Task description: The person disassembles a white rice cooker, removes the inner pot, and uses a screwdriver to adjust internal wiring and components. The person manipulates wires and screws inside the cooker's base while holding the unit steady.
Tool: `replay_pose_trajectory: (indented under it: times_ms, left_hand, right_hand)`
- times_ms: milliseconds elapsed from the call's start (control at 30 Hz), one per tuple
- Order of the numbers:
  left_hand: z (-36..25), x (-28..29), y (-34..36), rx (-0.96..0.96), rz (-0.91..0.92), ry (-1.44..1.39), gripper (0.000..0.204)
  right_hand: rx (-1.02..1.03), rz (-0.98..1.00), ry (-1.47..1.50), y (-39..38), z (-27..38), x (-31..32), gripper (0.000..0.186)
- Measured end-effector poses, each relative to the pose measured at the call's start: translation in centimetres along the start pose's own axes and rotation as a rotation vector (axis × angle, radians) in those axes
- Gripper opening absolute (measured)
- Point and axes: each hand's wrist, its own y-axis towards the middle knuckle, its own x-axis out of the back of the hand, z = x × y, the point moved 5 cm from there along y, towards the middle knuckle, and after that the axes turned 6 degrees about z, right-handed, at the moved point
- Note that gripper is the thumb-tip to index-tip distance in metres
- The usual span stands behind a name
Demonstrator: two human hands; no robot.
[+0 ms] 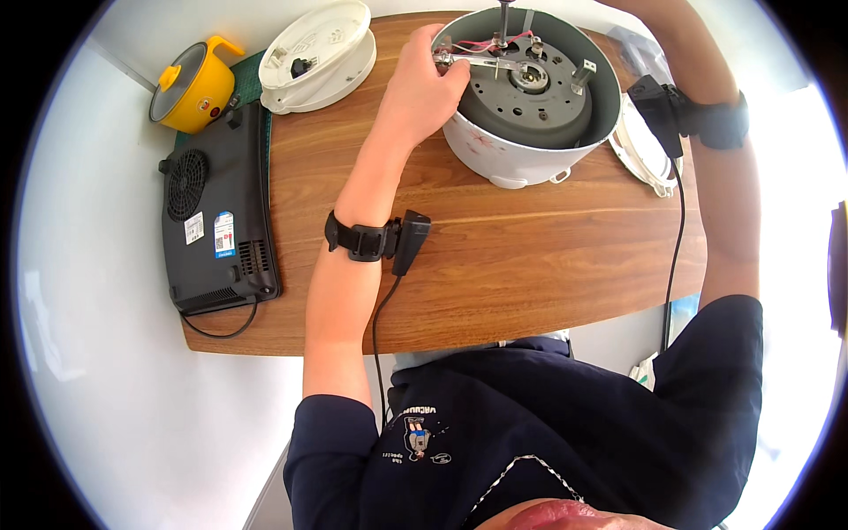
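Observation:
An upturned white rice cooker body [508,157] with a faint floral print stands at the far side of the table, its underside uncovered. Inside sit a round grey metal plate [552,99], a metal lever strip [486,61] and pink and white wires. My left hand [428,84] is closed on the near-left rim, its thumb against the lever strip's end. Upright above the plate is a screwdriver [503,26], its tip down by the wires and its handle cut off by the top edge. My right hand [643,5] barely shows there; its fingers are out of frame.
Behind on the left is a round white plastic cover [320,55], beside a yellow pot [194,87] on a green mat. A black induction cooker [216,256] lies underside up at the left edge. A white ring-shaped part [638,146] lies right. Cables trail from both wristbands.

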Motion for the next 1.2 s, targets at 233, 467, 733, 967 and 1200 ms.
replay_pose_trajectory:
  times_ms: [233, 467, 733, 967, 1200]
  left_hand:
    - [0.0, 0.4, -0.2, -0.041, -0.013, 0.024, 0.057]
    - [0.5, 0.7, -0.2, -0.014, -0.008, 0.033, 0.056]
    - [0.5, 0.8, 0.2, -0.046, -0.052, 0.219, 0.063]
    - [-2.7, 1.0, -0.7, -0.154, -0.113, 0.473, 0.063]
    - [-5.9, 2.6, -1.3, -0.279, 0.172, 0.559, 0.071]
  right_hand:
    - [-0.060, -0.117, 0.113, -0.4, -0.7, -0.4, 0.042]
    - [0.086, -0.310, 0.521, -0.7, -0.9, -2.3, 0.043]
    - [-0.086, -0.261, 0.448, -1.1, -2.2, -1.2, 0.037]
    - [-0.038, -0.355, 0.505, -1.3, -2.0, -1.3, 0.032]
    - [-0.079, -0.346, 0.206, -2.0, -0.5, -0.9, 0.029]
